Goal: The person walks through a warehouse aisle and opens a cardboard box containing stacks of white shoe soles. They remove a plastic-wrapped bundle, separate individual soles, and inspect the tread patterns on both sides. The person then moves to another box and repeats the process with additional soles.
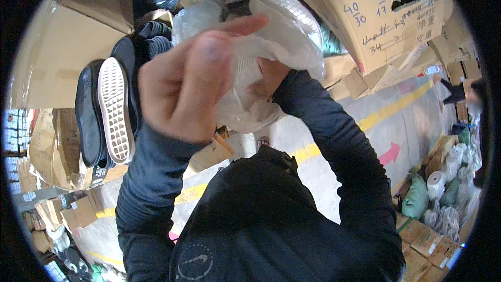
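My left hand (190, 86) is raised close in front of me, slightly blurred. Its index finger stretches to the right across the view; nothing shows in its grasp. Beyond it spreads a clear plastic bag (308, 60), with a white-treaded shoe sole (296, 8) visible through its far side. The bag's plastic is gathered at my right hand (272, 77), whose fingers are bent against it and partly covered. Left of my left hand, a white shoe sole (114, 109) with a grid tread leans among several black soles (90, 112).
Cardboard boxes (68, 47) stand at the left, and a large marked carton (381, 26) at the upper right. The grey floor has yellow lines (308, 152) and a pink arrow (390, 154). Wrapped bundles and green sacks (416, 197) lie right. A person (459, 93) is at the far right.
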Demonstrator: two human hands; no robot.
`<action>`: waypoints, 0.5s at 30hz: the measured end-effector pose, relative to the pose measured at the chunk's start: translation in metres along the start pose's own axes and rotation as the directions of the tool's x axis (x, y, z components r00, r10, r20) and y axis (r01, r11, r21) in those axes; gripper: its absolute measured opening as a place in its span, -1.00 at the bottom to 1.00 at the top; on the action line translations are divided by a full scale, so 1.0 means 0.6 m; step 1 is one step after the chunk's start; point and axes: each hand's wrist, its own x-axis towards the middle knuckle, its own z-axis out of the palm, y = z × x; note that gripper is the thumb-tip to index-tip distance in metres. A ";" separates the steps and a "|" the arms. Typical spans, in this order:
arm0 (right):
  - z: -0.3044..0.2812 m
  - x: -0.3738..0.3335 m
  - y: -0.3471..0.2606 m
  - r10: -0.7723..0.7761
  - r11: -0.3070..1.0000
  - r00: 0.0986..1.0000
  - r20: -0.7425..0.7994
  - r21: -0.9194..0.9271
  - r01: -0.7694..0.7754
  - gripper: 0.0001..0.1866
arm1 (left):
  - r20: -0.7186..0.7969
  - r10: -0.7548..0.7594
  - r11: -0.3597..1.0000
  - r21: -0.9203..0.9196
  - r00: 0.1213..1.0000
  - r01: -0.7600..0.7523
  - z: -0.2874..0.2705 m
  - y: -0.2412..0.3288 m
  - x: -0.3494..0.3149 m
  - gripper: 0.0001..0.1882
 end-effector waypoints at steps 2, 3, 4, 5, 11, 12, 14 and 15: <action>0.031 -0.009 0.011 0.003 0.995 1.000 0.013 0.095 -0.005 -0.14 | 0.011 -0.075 0.997 -0.010 0.997 0.075 -0.008 -0.017 0.000 -0.54; 0.042 -0.014 0.013 0.045 0.994 0.996 0.082 0.096 -0.053 -0.05 | -0.031 -0.088 0.995 -0.041 0.996 0.086 -0.014 -0.028 -0.002 -0.57; 0.051 -0.020 0.012 0.141 0.983 0.981 0.131 0.100 -0.154 -0.07 | -0.071 -0.110 0.992 -0.062 0.991 0.105 -0.018 -0.037 -0.007 -0.59; 0.057 -0.026 0.006 0.091 0.996 0.996 0.028 0.018 -0.091 -0.09 | -0.136 -0.152 0.987 -0.063 0.979 0.145 -0.023 -0.042 -0.015 -0.61; 0.056 -0.029 -0.029 0.004 0.999 1.000 -0.020 -0.039 -0.005 -0.14 | 0.041 -0.123 0.961 -0.242 0.992 0.130 0.071 -0.037 -0.097 -0.71; 0.053 -0.030 -0.030 0.008 0.999 1.000 -0.013 -0.036 -0.008 -0.14 | 0.170 0.034 0.980 -0.200 0.985 0.000 0.093 -0.042 -0.106 -0.73; 0.047 -0.033 -0.024 0.008 1.000 1.000 0.001 -0.025 -0.008 -0.16 | 0.275 0.276 0.936 -0.296 0.921 -0.192 0.132 -0.044 -0.134 -0.69; 0.045 -0.034 -0.020 0.016 1.000 1.000 0.006 -0.022 -0.015 -0.17 | 0.490 0.243 0.962 -0.231 0.837 -0.144 0.138 -0.049 -0.146 -0.67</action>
